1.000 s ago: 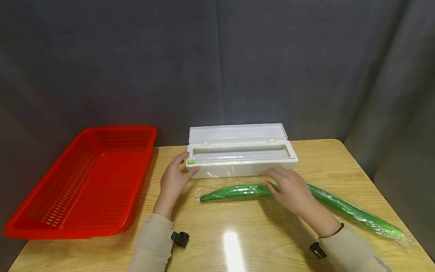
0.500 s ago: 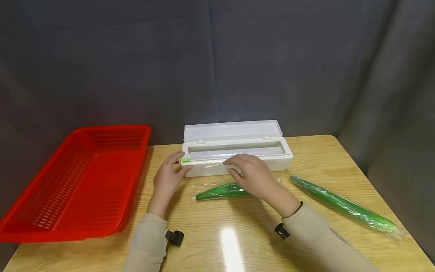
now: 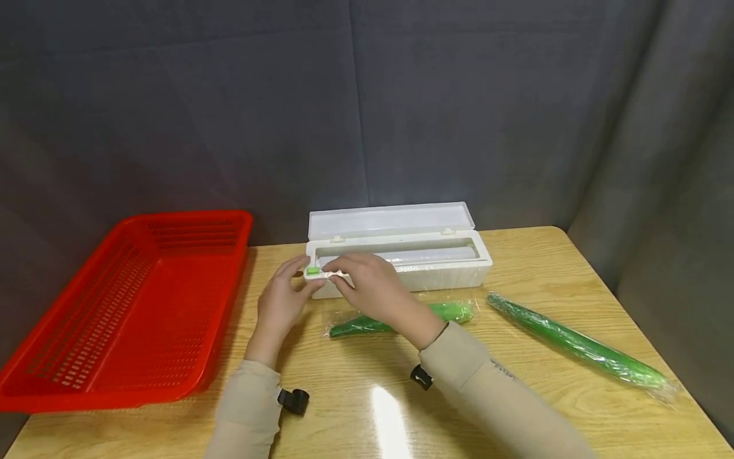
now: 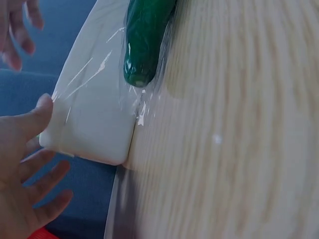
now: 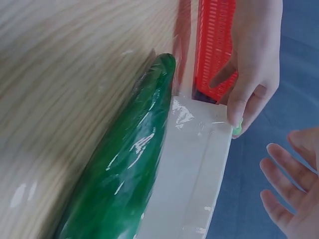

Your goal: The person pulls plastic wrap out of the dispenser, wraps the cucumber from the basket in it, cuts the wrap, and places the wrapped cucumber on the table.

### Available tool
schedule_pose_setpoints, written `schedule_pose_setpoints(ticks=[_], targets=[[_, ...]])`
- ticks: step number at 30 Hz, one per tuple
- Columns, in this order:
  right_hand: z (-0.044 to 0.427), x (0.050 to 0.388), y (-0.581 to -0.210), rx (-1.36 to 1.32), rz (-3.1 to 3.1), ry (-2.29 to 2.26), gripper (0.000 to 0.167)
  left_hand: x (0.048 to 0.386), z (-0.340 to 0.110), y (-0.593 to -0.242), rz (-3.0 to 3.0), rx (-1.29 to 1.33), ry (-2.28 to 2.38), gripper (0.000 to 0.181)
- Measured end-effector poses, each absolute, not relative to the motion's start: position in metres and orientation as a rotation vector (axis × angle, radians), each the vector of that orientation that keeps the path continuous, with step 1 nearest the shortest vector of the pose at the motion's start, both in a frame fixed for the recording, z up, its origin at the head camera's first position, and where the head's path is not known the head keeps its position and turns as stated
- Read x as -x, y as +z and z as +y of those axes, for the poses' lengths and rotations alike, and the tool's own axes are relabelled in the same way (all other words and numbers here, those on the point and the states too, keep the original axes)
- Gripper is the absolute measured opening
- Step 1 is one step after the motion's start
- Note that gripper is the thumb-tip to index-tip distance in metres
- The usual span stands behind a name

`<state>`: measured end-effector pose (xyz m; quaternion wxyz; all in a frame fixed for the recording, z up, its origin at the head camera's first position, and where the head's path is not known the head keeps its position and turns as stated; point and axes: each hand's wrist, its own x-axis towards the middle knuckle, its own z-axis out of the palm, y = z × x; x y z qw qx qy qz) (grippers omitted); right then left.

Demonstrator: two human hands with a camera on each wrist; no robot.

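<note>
A white cling film box (image 3: 441, 276) stands at the back of the table with its lid raised and a film roll inside. My left hand (image 3: 278, 307) holds its left end, thumb at the front, beside a small green slider (image 3: 313, 271). Close to that slider, my right hand (image 3: 373, 288) hovers over the box's front edge; in the right wrist view its fingers (image 5: 284, 184) are loosely bent, with nothing in them. A green cucumber (image 3: 452, 311) lies under clear film in front of the box, partly hidden by my right hand and wrist.
Another cucumber (image 3: 573, 343), wrapped in film, lies slantwise on the right of the wooden table (image 3: 344, 408). A large red plastic basket (image 3: 220, 325) stands on the left. Dark grey cloth (image 3: 258, 127) hangs behind the table.
My right hand has moved left, from over the cucumber along the box's front edge to near the green slider. My left hand has stayed at the box's left end.
</note>
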<state>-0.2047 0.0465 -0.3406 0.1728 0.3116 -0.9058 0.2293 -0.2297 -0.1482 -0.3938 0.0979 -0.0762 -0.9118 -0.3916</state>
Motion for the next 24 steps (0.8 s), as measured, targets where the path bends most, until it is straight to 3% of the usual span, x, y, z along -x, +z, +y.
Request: schedule_pose_setpoints(ticks=[10,24], targets=[[0.022,0.226,-0.34,-0.865,-2.564,0.62,0.016,0.23,-0.148,-0.393,-2.718,0.143,-1.127,0.058],[0.011,0.239,-0.351,-0.771,-2.693,0.547,0.02,0.229,-0.148,-0.394,-2.714,0.229,-1.076,0.053]])
